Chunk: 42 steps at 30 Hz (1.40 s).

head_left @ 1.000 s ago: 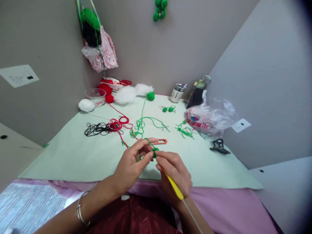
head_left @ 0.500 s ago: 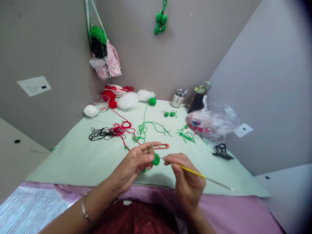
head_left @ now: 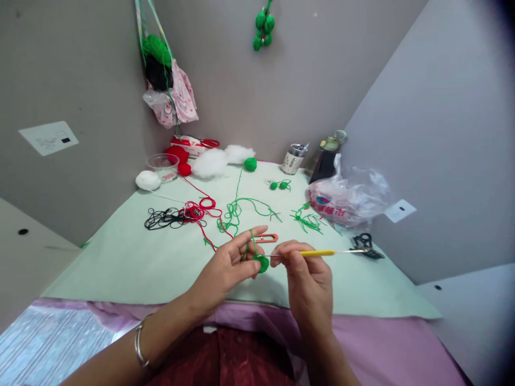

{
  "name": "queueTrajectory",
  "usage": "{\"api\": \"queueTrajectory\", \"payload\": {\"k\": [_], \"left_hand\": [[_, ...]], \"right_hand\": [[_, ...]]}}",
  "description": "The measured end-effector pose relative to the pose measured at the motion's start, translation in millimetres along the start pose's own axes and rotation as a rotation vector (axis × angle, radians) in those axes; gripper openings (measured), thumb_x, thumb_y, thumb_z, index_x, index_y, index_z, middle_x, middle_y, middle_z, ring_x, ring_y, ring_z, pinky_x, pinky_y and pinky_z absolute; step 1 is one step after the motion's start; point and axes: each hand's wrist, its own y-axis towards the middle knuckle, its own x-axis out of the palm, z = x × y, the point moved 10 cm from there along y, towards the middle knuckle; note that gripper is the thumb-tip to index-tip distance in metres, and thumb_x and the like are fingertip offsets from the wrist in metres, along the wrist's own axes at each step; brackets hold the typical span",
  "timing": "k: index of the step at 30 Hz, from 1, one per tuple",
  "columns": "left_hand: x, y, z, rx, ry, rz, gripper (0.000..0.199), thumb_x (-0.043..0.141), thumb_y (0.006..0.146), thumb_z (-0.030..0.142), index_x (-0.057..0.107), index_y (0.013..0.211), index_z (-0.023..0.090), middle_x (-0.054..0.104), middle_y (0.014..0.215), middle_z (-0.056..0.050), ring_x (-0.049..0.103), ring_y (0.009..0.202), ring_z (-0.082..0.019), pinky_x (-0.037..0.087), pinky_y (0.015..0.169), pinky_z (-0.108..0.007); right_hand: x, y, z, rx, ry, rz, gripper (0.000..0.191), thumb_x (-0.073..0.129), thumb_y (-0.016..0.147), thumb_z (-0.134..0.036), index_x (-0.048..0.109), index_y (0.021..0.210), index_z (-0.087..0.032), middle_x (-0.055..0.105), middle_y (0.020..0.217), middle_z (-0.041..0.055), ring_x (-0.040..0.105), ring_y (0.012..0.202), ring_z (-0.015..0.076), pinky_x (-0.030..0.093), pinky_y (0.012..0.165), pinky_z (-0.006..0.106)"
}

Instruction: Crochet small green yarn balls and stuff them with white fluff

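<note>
Between the thumb and fingers of my left hand [head_left: 231,262] is a small round green crochet piece [head_left: 262,264]. Green yarn runs from it up over my raised index finger. My right hand [head_left: 308,273] is closed on a crochet hook [head_left: 317,253] with a yellow grip, held nearly level. The hook's thin tip meets the top edge of the green piece; whether yarn is caught on it is too small to tell. Just beyond my left fingers, orange thread snips [head_left: 269,237] lie on the table.
Loose green yarn [head_left: 229,217], red yarn [head_left: 207,203] and black yarn [head_left: 163,219] lie across the table [head_left: 132,268]. White stuffing [head_left: 211,163] and a plastic tub [head_left: 164,167] stand behind. To the right are a plastic bag [head_left: 346,198] and a black hair claw [head_left: 367,246].
The crochet hook has swung from slanting down rightward to nearly level. My right hand has turned with it, and the green piece now shows its rounder side.
</note>
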Motion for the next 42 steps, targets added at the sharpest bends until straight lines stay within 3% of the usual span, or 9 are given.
{"api": "queueTrajectory", "payload": {"k": [5,9,14,20,24,31,35,38,42], "left_hand": [[4.3,-2,-3,-0.099,-0.161,-0.082,0.046,0.069,0.079,0.021,0.074,0.125,0.021,0.054,0.093,-0.003,0.046,0.077,-0.011,0.04,0.065,-0.022],[1.4,-1,0,-0.033,-0.06,-0.059,0.043,0.075,0.081,0.024,0.075,0.124,0.025,0.055,0.096,-0.003,0.05,0.085,-0.013,0.044,0.073,-0.022],[5.7,-2,-6,-0.043,0.009,-0.03,0.069,0.086,0.076,0.024,0.062,0.141,0.028,0.055,0.088,0.001,0.059,0.089,-0.014,0.048,0.082,-0.026],[6.8,1,-2,-0.055,0.077,0.022,0.102,0.091,0.067,0.026,0.042,0.157,0.025,0.049,0.078,0.006,0.044,0.055,-0.006,0.04,0.047,-0.02],[9.0,4,4,-0.04,0.134,-0.008,0.103,0.09,0.068,0.024,0.041,0.158,0.025,0.047,0.072,0.009,0.031,0.046,-0.001,0.023,0.041,-0.02],[13.2,42,40,0.052,0.265,-0.082,0.105,0.088,0.072,0.03,0.033,0.162,0.025,0.052,0.072,0.008,0.045,0.054,-0.007,0.038,0.048,-0.02],[-3.6,83,48,0.125,0.297,-0.042,0.088,0.083,0.08,0.038,0.042,0.156,0.023,0.063,0.083,0.002,0.05,0.057,-0.007,0.042,0.056,-0.022],[-23.3,106,19,0.042,0.287,-0.008,0.081,0.086,0.074,0.047,0.056,0.143,0.017,0.062,0.077,0.002,0.048,0.053,-0.007,0.039,0.053,-0.022],[-39.0,112,-20,-0.056,0.302,-0.035,0.06,0.085,0.072,0.054,0.069,0.112,0.012,0.064,0.073,-0.002,0.049,0.053,-0.008,0.039,0.051,-0.021]], "right_hand": [[-5,10,-5,0.02,0.129,0.007,0.019,0.064,0.097,-0.031,0.075,0.085,-0.021,0.066,0.077,0.0009,0.061,0.067,0.0114,0.051,0.065,0.025],[4,11,-2,0.057,0.163,-0.041,0.021,0.068,0.094,-0.036,0.073,0.083,-0.019,0.066,0.075,0.0021,0.061,0.062,0.0121,0.052,0.059,0.026],[8,7,3,0.053,0.091,-0.045,0.015,0.071,0.092,-0.035,0.079,0.089,-0.022,0.071,0.083,0.0026,0.064,0.071,0.0124,0.055,0.067,0.025],[7,8,6,0.045,0.048,-0.054,0.016,0.072,0.091,-0.036,0.081,0.09,-0.023,0.073,0.086,0.0042,0.066,0.079,0.0148,0.057,0.072,0.026],[11,10,4,0.033,0.016,-0.112,0.018,0.068,0.094,-0.036,0.08,0.092,-0.022,0.074,0.088,0.0051,0.067,0.081,0.0157,0.057,0.073,0.027],[28,55,-16,-0.001,-0.077,-0.257,0.023,0.071,0.09,-0.042,0.078,0.088,-0.02,0.073,0.092,0.0051,0.068,0.083,0.018,0.055,0.077,0.032],[38,92,30,0.287,0.144,-0.279,0.036,0.078,0.08,-0.051,0.074,0.093,-0.017,0.072,0.078,0.0023,0.066,0.063,0.0158,0.053,0.073,0.033],[34,101,71,0.373,0.168,-0.235,0.046,0.079,0.074,-0.059,0.072,0.089,-0.016,0.072,0.071,0.0034,0.064,0.057,0.0156,0.049,0.063,0.03],[30,89,115,0.492,0.175,-0.222,0.049,0.083,0.067,-0.057,0.072,0.083,-0.012,0.068,0.061,0.0032,0.06,0.051,0.0131,0.041,0.053,0.024]]}}
